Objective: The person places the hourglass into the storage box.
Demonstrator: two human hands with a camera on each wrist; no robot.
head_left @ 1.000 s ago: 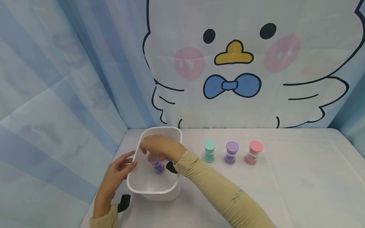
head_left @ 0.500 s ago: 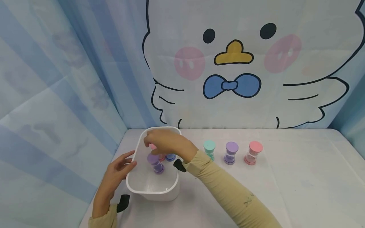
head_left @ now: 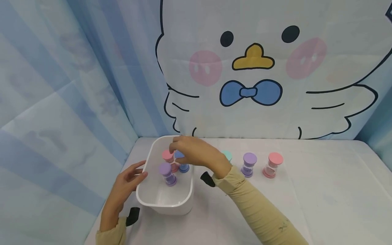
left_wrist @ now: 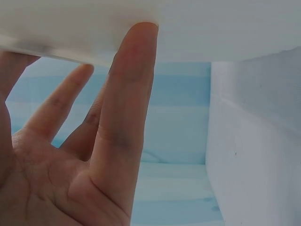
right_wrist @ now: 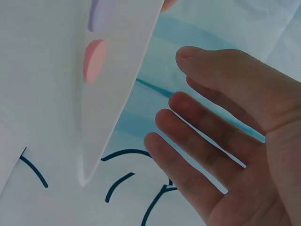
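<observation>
A white plastic bin (head_left: 163, 200) stands at the left of the table with three small hourglasses inside: a purple one (head_left: 167, 174), a pink one (head_left: 168, 156) and a blue one (head_left: 183, 167). My left hand (head_left: 124, 185) touches the bin's left wall with fingers extended; in the left wrist view the thumb (left_wrist: 124, 94) presses on the white wall. Over the bin's right rim hovers my right hand (head_left: 199, 153), partly covering the blue hourglass. The right wrist view shows that hand (right_wrist: 225, 132) holding nothing, its fingers loosely bent and apart.
Right of the bin, a row of hourglasses stands on the white table (head_left: 330, 190): a mint one (head_left: 227, 155) partly behind the right wrist, a purple one (head_left: 249, 165) and a pink one (head_left: 272, 165). A printed curtain (head_left: 251, 119) hangs behind.
My right hand has risen out of the bin and moved right, away from the purple hourglass, uncovering the pink and blue ones. The left hand stays at the bin's wall.
</observation>
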